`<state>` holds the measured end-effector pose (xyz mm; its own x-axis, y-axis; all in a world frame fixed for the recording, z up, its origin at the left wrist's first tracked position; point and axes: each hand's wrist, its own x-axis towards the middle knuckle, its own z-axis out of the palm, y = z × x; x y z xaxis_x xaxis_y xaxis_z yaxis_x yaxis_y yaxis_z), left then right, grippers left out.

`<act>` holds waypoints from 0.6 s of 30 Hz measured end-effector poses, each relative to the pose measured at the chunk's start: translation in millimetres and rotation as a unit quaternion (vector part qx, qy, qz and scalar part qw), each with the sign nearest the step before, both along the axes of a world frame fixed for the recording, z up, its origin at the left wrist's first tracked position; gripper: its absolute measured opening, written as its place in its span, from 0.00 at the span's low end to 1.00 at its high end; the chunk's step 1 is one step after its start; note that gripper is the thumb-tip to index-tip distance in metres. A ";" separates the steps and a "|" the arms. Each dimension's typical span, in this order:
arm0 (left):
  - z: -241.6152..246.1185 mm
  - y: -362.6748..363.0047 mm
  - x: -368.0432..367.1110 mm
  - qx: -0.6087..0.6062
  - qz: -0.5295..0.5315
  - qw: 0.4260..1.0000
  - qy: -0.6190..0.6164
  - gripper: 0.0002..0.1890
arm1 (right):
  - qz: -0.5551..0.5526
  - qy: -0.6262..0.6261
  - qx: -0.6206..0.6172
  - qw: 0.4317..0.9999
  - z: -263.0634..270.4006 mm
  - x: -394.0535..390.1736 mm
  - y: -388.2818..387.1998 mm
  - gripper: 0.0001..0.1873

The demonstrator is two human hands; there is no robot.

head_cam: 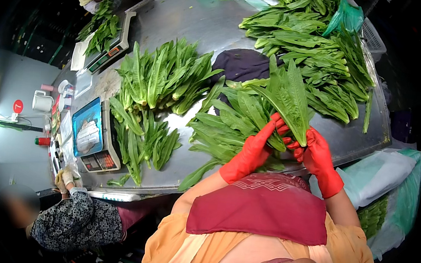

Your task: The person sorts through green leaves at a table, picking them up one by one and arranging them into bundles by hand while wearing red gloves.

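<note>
My left hand [253, 150], in a red rubber glove, is at the near table edge with its fingers around the lower part of a leafy green plant [287, 97]. My right hand [319, 156], gloved the same way, pinches the pale stem end of that plant. The long leaves point up and away from me. Beneath and left of my hands lies a loose pile of the same leafy greens [230, 130]. A dark cloth [240, 66] lies just beyond this pile.
Bunches of greens stand at mid-left [162, 74] and heap at the far right [304, 44] of the metal table [186, 6]. Two weighing scales [102, 157] are at the left. Co-workers are at the far left and near left; another hand shows at the top. A plastic-lined container [389, 185] is beside my right arm.
</note>
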<state>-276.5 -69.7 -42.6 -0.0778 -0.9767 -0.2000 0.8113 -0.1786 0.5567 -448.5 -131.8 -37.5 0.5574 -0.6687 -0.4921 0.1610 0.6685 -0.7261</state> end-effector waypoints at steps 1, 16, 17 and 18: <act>0.5 -0.2 0.9 0.002 -0.005 1.000 0.003 0.30 | -0.008 -0.001 0.008 1.000 2.3 -0.4 0.4 0.18; -18.8 6.5 3.4 0.128 -0.031 0.990 0.043 0.30 | 0.140 0.246 -0.532 0.798 10.2 -14.5 -6.8 0.18; -19.2 4.4 4.3 0.113 -0.016 0.991 0.064 0.29 | 0.073 0.304 -0.585 0.748 5.7 -20.3 -19.8 0.16; -18.5 1.6 5.2 0.100 -0.001 0.992 0.083 0.29 | 0.018 0.385 -0.612 0.691 1.6 -24.1 -38.6 0.13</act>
<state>-271.3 -68.1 -61.0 -0.1268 -0.9188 -0.3738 0.8885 -0.2727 0.3690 -472.6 -170.4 -35.9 0.4730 -0.8387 0.2698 -0.5882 -0.5286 -0.6121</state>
